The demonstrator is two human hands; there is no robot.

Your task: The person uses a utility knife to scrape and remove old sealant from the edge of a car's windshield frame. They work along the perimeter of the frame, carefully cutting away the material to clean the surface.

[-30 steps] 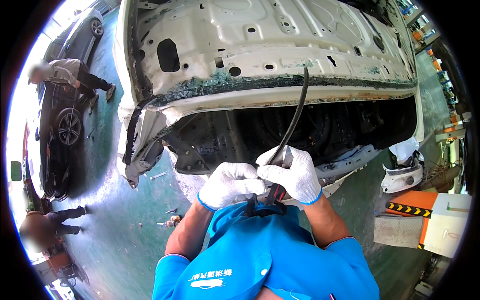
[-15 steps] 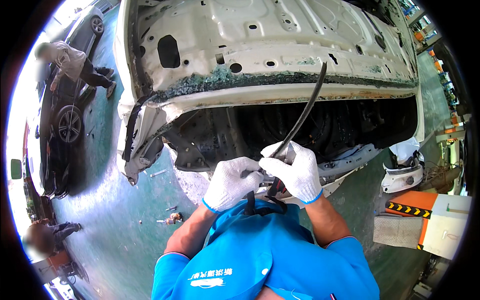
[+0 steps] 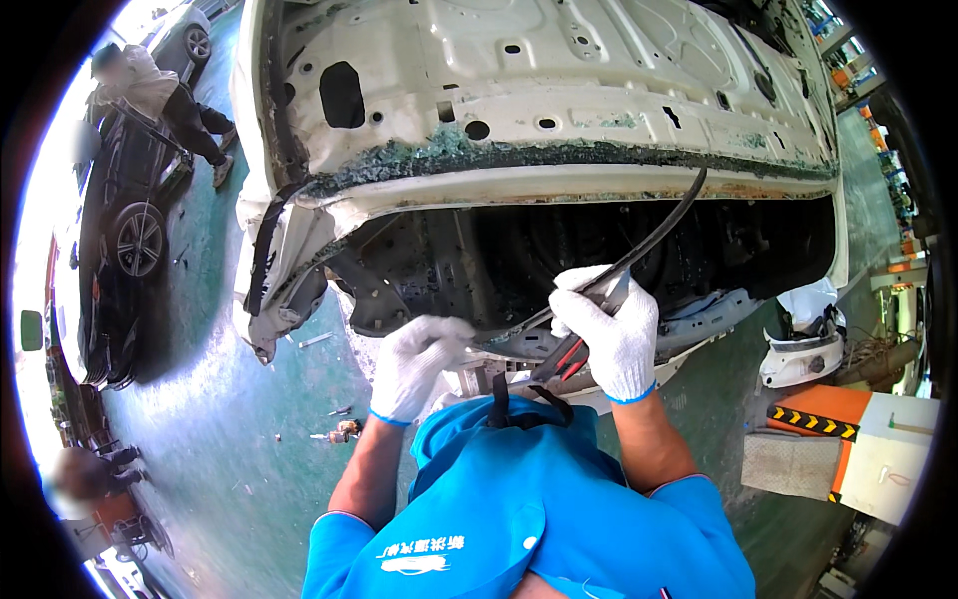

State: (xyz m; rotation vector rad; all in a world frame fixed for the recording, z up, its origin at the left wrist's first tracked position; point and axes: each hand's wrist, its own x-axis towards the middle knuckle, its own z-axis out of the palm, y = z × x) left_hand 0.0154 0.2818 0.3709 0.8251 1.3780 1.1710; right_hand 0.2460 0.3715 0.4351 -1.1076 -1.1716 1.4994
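My right hand, in a white knit glove with a blue cuff, is closed round a long, thin black strip. The strip curves up and right from the grip, in front of the car body's dark opening. A thinner end of it shows left of the fingers. Also in that hand is a tool with red and black handles, probably pliers, largely hidden by the glove. My left hand, gloved alike, is apart from the strip, its bent fingers blurred; I see nothing in it.
A stripped white car body with crumbled glass along its edge spans the front. At left stand a dark car and a walking person; another person is lower left. Small tools lie on the green floor. An orange-and-white cabinet stands right.
My left hand has come away from the strip and moved left. My right hand has shifted right, carrying the strip and the red-handled tool. The person at left has shifted slightly.
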